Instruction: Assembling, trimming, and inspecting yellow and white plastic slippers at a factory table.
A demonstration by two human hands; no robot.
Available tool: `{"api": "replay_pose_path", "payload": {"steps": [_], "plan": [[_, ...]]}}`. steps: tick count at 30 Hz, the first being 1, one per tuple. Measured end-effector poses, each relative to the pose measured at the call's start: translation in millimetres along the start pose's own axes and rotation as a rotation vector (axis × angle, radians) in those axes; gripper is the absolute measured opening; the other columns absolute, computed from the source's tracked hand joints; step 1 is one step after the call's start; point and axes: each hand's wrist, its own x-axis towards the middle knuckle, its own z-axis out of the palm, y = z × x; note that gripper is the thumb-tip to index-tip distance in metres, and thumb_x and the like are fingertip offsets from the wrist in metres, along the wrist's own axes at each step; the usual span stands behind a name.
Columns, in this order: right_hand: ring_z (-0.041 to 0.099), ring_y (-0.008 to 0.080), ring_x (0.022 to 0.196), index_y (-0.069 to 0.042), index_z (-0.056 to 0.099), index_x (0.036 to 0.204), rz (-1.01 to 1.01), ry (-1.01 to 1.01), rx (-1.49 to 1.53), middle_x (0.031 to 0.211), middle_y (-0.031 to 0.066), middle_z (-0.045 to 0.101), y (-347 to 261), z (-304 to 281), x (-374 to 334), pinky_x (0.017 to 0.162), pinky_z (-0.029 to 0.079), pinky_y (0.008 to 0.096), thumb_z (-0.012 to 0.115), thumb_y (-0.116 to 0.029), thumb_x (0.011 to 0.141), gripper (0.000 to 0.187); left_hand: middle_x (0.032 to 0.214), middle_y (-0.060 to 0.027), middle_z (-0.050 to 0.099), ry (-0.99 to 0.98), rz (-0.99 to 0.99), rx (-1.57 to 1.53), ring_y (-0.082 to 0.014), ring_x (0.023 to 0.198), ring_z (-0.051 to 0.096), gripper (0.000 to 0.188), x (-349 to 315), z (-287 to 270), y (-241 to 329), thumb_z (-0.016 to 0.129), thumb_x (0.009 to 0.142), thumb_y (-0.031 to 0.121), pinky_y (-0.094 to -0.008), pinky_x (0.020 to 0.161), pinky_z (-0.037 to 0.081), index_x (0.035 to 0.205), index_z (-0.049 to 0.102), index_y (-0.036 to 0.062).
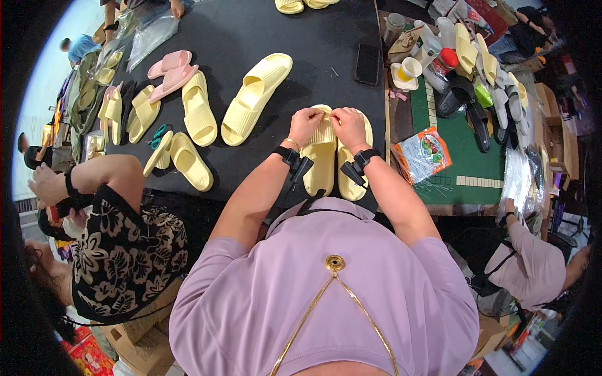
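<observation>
Both hands, left hand (305,123) and right hand (348,125), are pinching the top of a yellow slipper pair (332,156) on the worktop (313,37), near a phone (367,64); fingers pressed together. Next needs a steady hold.

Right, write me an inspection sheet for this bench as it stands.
Surface: black table, green mat on its right.
Job's things: pair of yellow slides lying side by side at the near edge.
Hands: left hand and right hand pinch at the pair's far end.
Clutter: loose yellow slides, pink slides, dark phone, snack bag, cup.
Cables: short leads at the black wristbands.
Surroundings: other people seated left and right; cardboard boxes below.
</observation>
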Motion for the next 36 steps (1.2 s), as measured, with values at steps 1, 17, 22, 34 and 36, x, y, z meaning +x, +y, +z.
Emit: {"api": "replay_pose_path", "payload": {"steps": [1,17,22,34,36], "plan": [[0.060,0.0287,0.081,-0.009,0.067,0.083,-0.001,0.000,-0.006,0.080,0.0073,0.065,1.3,0.9,-0.7,0.076,0.047,0.0409,0.066,-0.014,0.080,0.006,0.080,-0.0100,0.071,-0.007,0.005,0.009,-0.0131,0.069,0.064,0.020,0.0,0.2,-1.1,0.066,0.086,0.015,-0.0276,0.065,0.050,0.096,0.071,-0.0018],[0.061,0.0296,0.081,-0.008,0.067,0.083,0.058,-0.038,-0.021,0.079,0.0083,0.065,-0.6,-1.9,-1.6,0.074,0.047,0.0420,0.066,-0.015,0.080,0.008,0.084,-0.0136,0.071,-0.046,0.027,0.084,-0.0194,0.075,0.068,0.020,-1.3,-2.7,4.4,0.070,0.082,0.017,-0.0304,0.068,0.052,0.093,0.072,0.0000],[0.061,0.0291,0.083,-0.008,0.067,0.082,0.067,-0.036,-0.008,0.079,0.0084,0.065,-1.6,-2.9,-1.7,0.076,0.045,0.0423,0.066,-0.017,0.081,0.009,0.087,-0.0135,0.071,-0.058,0.017,0.094,-0.0210,0.077,0.068,0.020,-0.9,-2.7,4.4,0.070,0.081,0.016,-0.0309,0.070,0.053,0.093,0.072,0.0003],[0.061,0.0292,0.079,-0.007,0.067,0.077,0.024,-0.031,0.035,0.076,0.0094,0.065,1.0,-1.4,-1.6,0.076,0.044,0.0421,0.065,-0.015,0.078,0.009,0.088,-0.0130,0.066,-0.119,0.043,0.178,-0.0264,0.080,0.065,0.018,1.4,-2.6,6.4,0.072,0.077,0.016,-0.0352,0.075,0.052,0.086,0.073,0.0012],[0.061,0.0288,0.079,-0.007,0.067,0.076,0.017,-0.033,0.024,0.076,0.0092,0.065,1.0,-1.7,-2.4,0.075,0.044,0.0419,0.065,-0.014,0.078,0.008,0.087,-0.0130,0.066,-0.111,0.076,0.170,-0.0267,0.080,0.065,0.018,1.3,-3.1,6.7,0.072,0.076,0.017,-0.0359,0.075,0.052,0.085,0.073,0.0013]]}}
